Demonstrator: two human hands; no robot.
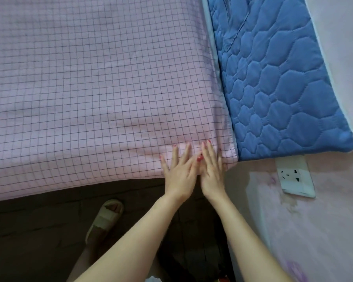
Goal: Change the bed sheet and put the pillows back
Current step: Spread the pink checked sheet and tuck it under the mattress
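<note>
Pink checked bed sheet (94, 82) lay stretched over mattress, corner pressed flat by 2 spread hands, left hand (178, 171) beside right hand (211, 169); best smoothed outward and tucked down evenly, with blue quilted pad (277, 78), wall socket (293, 176) and wall crowding that corner.

Both hands — left hand (178, 171) beside right hand (211, 169) — lie flat on the bed sheet (94, 82) at its corner, quilted pad (277, 78) to the right.
</note>
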